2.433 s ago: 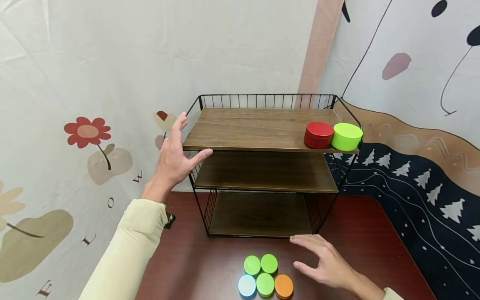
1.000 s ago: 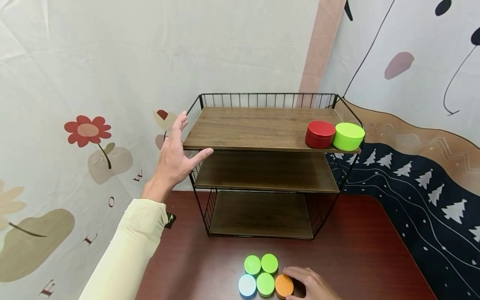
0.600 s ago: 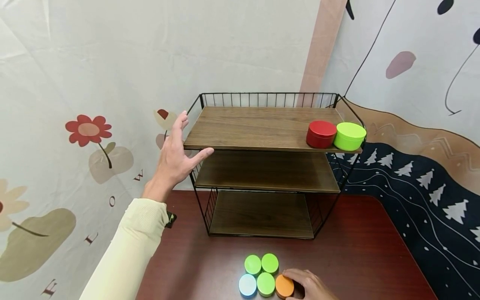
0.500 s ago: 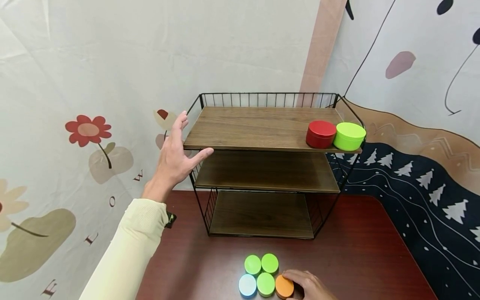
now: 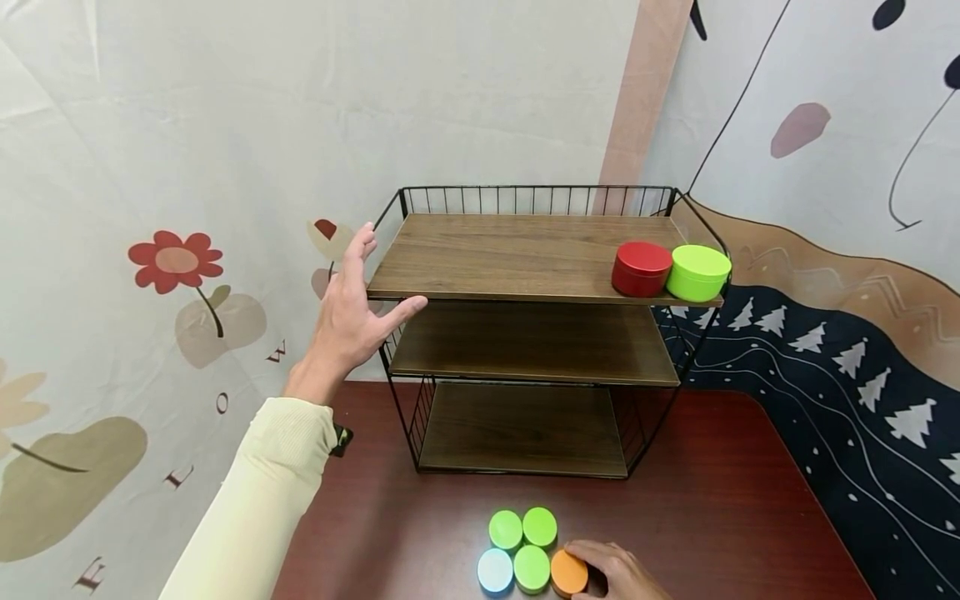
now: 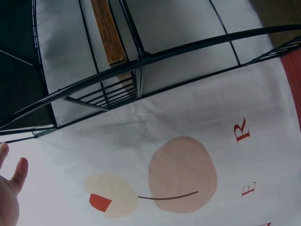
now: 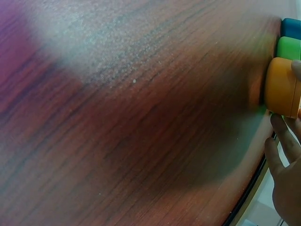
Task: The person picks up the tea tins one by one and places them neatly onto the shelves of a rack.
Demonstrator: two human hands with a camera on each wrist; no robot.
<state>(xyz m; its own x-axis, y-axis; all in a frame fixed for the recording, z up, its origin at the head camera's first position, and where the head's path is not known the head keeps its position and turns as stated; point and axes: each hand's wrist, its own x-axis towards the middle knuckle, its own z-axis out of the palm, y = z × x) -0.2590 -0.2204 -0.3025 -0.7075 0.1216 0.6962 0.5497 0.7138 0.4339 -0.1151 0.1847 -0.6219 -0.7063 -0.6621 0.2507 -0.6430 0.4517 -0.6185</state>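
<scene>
My right hand (image 5: 621, 569) pinches an orange round tin (image 5: 568, 572) at the front of the table, with the index finger at its far side and the thumb at its near side. In the right wrist view this tin (image 7: 280, 87) stands upright on the wood. Against its left side are a green tin (image 5: 531, 569), then a blue one (image 5: 495, 571). Two more green tins, left (image 5: 506, 529) and right (image 5: 539, 526), stand just behind. My left hand (image 5: 348, 312), fingers straight and thumb spread, is at the left end of the rack's top shelf (image 5: 510, 258).
The black wire rack (image 5: 536, 190) has three wooden tiers and stands on the red-brown table (image 5: 735, 492). A red tin (image 5: 641, 269) and a bright green tin (image 5: 698, 272) sit at the top shelf's right end. A printed cloth (image 5: 487, 92) hangs behind.
My right hand has come down and toward me from beside the rack's front and taken hold of the orange tin. The left hand has kept its place; the tins have not moved.
</scene>
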